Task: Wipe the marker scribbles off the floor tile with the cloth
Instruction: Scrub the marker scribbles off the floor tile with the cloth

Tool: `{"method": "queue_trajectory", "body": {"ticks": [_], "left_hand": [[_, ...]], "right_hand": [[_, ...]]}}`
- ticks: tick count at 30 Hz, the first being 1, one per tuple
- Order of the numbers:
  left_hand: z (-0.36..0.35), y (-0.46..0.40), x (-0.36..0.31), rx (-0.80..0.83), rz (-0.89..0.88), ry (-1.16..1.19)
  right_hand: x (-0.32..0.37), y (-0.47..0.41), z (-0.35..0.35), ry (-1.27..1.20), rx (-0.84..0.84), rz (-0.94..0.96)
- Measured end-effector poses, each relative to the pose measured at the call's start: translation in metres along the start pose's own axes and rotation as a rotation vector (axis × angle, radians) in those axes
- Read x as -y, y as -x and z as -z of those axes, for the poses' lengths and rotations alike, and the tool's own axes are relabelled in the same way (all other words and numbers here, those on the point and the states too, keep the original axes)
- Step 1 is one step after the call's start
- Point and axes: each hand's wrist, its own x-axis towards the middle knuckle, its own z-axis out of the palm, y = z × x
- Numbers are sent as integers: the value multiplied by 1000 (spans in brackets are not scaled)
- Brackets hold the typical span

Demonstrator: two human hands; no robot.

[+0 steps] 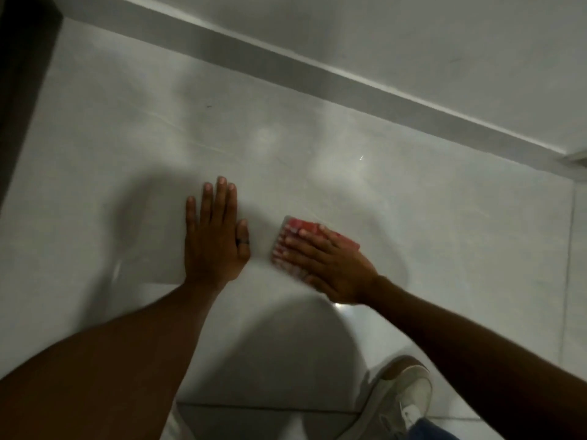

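Glossy pale-grey floor tile [317,173], smooth and faintly veined, catching soft reflections and blurred shadows. Left hand [214,236] laid flat on the tile, palm down, fingers straight and close together, thumb tucked alongside with a dark ring band [243,241] around it; nothing held in it. Just to its right, apart from it, right hand [330,265] pressed palm-down on a folded red-and-white cloth [293,239], fingers spread over the fabric, pinning it flat against the tile rather than closing around it. Cloth soft, roughly rectangular, striped or patterned at its left edge, motion-blurred, so weave and print hard to make out; most of its right part hidden under the hand. No marker scribbles clearly legible on the tile around the cloth; only a small dark fleck [209,106] further up and left, too small to identify. Both forearms bare, reaching in from the lower edge. Pale-grey skirting strip [349,81] running diagonally across the top, matte white wall [413,33] above it. Dark vertical edge [22,74] at the far left, nature unclear. Thin grout lines [570,249] at right and bottom. White canvas lace-up shoe [400,398] at lower right, rubber sole rim visible, blue denim hem [425,431] just above it.
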Motion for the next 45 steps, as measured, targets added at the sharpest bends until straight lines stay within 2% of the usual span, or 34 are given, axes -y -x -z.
{"method": "queue_trajectory", "body": {"ticks": [1,2,5,6,7,10,12,13,14,15,18,20,26,30,33,36,38,41,45], "left_hand": [[1,0,-1,-1,4,0],[1,-1,-2,-2,8,-1],[-2,0,-1,-15,7,7],[-2,1,-1,-22,5,9],[-3,1,-2,-29,4,10],[-5,0,1,-45,8,6],[-4,1,0,-50,3,2],[-3,1,-1,-52,3,-2],[-2,1,-2,-54,7,-5],[-1,0,-3,-53,11,-8],[-3,0,-2,-33,18,-22],[-5,0,-2,-20,19,-34],[-5,-1,-3,-13,13,-60],[-5,-1,-1,-13,13,-64],[-4,-2,0,-6,6,-48],[-3,-2,0,-17,8,-33],[-3,-1,0,-16,12,-20],[-2,-1,-1,-2,13,-1],[-2,0,-3,-28,24,8]], "right_hand": [[-20,2,5,6,-33,-83],[-38,2,11,-12,-80,-262],[-64,-19,31,-85,-205,-980],[-55,-29,32,-63,-223,-1063],[-41,-34,27,-23,-229,-1006],[22,-21,2,-18,-127,-433],[29,0,-4,-39,-35,-144],[12,3,-1,-43,-41,-62],[-6,-1,2,-32,-67,-61],[-24,-10,8,-11,-104,-148],[-58,-51,34,-59,-211,-688],[-73,-84,45,-120,-209,-876],[-82,-180,69,-118,-172,-934],[-25,-199,62,-79,-78,-581],[3,-168,53,-94,-19,-440],[-11,-111,39,-45,-7,-365],[-32,-79,40,-30,-40,-450],[-63,-37,41,-60,-70,-698],[-50,14,17,-136,-197,-1158]]}}
